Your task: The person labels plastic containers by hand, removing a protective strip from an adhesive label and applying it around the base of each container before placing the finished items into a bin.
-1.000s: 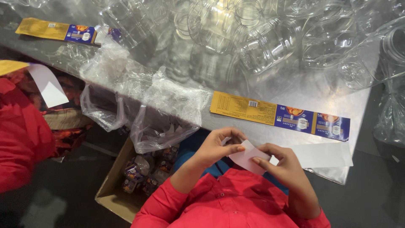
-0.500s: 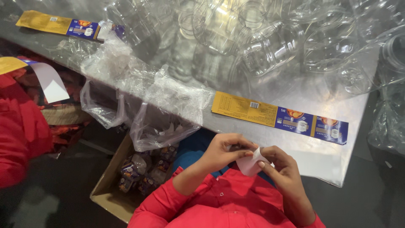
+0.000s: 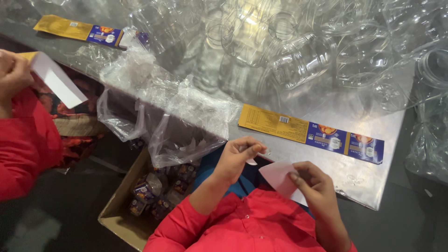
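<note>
My right hand (image 3: 313,183) pinches a white sheet of backing paper (image 3: 279,179) just off the table's near edge, above my red shirt. My left hand (image 3: 239,157) is a little to the left of it, with thumb and fingers closed on a small white scrap (image 3: 252,161). The two hands are apart. A long printed label strip (image 3: 310,133), yellow at one end and blue at the other, lies flat on the shiny metal table (image 3: 373,186) just beyond my hands.
Several clear plastic jars (image 3: 298,60) crowd the table's far side. Crumpled plastic bags (image 3: 186,116) hang over the edge above a cardboard box (image 3: 122,215) of small packets. A second label strip (image 3: 79,31) lies far left. A co-worker's hand (image 3: 13,72) holds a white strip (image 3: 58,80).
My hands held the white paper together before; they have now drawn apart, the left going left with a small scrap and the right keeping the sheet. The co-worker's hand has come into view.
</note>
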